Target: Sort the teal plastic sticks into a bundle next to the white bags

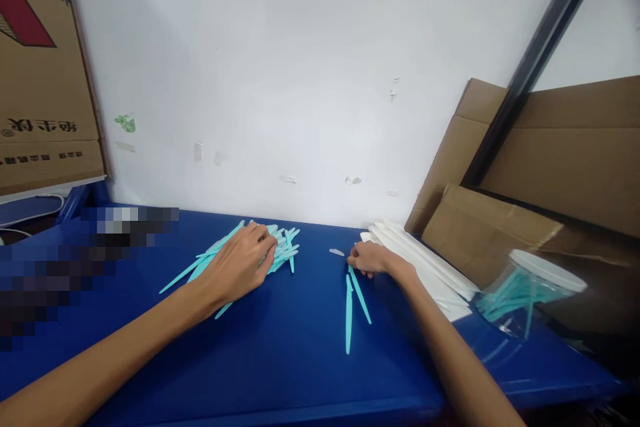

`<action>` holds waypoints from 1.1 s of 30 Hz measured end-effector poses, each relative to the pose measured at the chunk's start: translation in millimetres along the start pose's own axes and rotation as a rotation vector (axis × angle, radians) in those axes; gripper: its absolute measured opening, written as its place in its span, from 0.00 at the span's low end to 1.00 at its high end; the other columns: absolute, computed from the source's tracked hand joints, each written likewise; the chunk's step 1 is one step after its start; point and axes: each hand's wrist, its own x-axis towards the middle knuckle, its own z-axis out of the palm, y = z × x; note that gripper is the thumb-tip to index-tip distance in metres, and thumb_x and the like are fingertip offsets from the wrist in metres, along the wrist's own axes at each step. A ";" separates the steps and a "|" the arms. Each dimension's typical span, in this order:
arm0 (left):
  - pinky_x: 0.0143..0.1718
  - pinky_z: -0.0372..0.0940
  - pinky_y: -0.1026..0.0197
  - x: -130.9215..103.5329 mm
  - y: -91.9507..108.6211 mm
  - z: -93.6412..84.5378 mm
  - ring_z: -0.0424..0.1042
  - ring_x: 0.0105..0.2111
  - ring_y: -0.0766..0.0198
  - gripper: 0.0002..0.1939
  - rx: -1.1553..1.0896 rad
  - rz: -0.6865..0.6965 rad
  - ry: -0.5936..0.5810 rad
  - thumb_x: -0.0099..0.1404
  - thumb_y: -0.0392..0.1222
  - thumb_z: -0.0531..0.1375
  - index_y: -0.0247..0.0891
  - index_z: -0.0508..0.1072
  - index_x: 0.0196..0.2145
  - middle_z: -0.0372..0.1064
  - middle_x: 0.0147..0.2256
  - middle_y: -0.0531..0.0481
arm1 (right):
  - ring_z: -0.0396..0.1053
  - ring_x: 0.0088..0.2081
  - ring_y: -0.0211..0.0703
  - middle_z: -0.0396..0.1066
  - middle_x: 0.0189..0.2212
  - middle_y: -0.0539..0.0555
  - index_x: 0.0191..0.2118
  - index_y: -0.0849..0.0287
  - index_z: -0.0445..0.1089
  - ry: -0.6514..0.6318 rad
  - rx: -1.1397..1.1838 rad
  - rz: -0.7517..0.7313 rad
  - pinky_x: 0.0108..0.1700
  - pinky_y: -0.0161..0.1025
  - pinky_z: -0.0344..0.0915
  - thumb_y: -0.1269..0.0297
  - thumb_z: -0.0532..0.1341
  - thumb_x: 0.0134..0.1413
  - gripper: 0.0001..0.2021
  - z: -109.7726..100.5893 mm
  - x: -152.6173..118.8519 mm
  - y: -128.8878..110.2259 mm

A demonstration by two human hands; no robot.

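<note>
A loose pile of slim turquoise eyebrow razors [287,250] lies on the blue table. My left hand [245,253] rests over the pile with its fingers bent down into it; the fingertips and whatever they grip are hidden. Farther right, my right hand [370,258] is closed, thumb and fingers pinched at the top end of an eyebrow razor [361,297] that slants toward me. Beside that one, another razor [349,320] lies on the table, its top end just below my fingers. A small whitish translucent piece [337,252] lies just left of my right hand.
White flat packets [415,260] are stacked behind my right forearm. A clear tub with a white lid [530,293] holds more turquoise razors at the right. Cardboard [500,220] leans there, and a printed carton [45,80] stands left. A white wall [300,80] bounds the blue table [280,360].
</note>
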 end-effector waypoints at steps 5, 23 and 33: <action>0.40 0.61 0.53 0.9 8.2 -1.6 0.64 0.36 0.58 0.14 -0.028 0.078 -0.008 0.71 0.37 0.48 0.36 0.73 0.39 0.68 0.35 0.45 | 0.71 0.20 0.38 0.75 0.24 0.56 0.32 0.62 0.69 0.000 0.043 0.046 0.23 0.33 0.66 0.55 0.52 0.62 0.17 -5.6 -3.1 6.2; 0.39 0.59 0.54 0.5 11.4 -1.0 0.64 0.35 0.58 0.14 -0.004 0.097 -0.071 0.71 0.37 0.48 0.37 0.72 0.37 0.69 0.32 0.46 | 0.77 0.29 0.53 0.74 0.20 0.61 0.33 0.65 0.75 0.027 -0.279 0.152 0.37 0.45 0.67 0.65 0.53 0.58 0.14 -3.1 -20.1 -31.5; 0.39 0.58 0.54 0.7 11.4 -1.8 0.64 0.34 0.58 0.13 -0.012 0.103 -0.072 0.71 0.37 0.48 0.37 0.72 0.36 0.69 0.32 0.47 | 0.73 0.23 0.45 0.76 0.32 0.60 0.58 0.63 0.59 0.077 -0.225 0.141 0.35 0.41 0.65 0.69 0.57 0.55 0.23 -2.0 -24.6 -31.1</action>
